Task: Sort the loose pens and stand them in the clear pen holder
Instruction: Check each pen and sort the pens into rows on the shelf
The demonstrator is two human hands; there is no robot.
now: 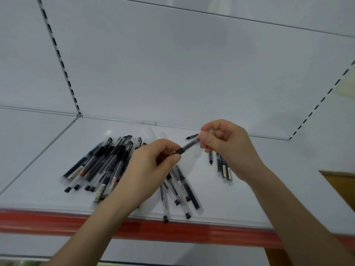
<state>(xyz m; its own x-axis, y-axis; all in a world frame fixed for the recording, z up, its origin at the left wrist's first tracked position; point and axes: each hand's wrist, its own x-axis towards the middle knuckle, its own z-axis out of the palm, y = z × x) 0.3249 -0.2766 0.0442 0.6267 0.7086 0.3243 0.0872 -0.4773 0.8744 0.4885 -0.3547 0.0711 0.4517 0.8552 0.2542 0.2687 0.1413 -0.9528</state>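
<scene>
A heap of several black pens with clear barrels (103,166) lies on the white shelf (259,189), left of centre. More pens (180,189) lie fanned out under my left wrist, and a small group (223,167) lies below my right hand. My left hand (151,169) pinches the lower end of one black pen (189,145) held above the shelf. My right hand (224,144) pinches that pen's upper end. A second pen tip (192,136) pokes out left of my right fingers. A faint clear holder (143,122) seems to stand at the shelf's back edge.
The shelf has a red front strip (172,227) and a white back panel with slotted uprights (59,60) at left and right. A brown surface (340,181) shows at the right edge.
</scene>
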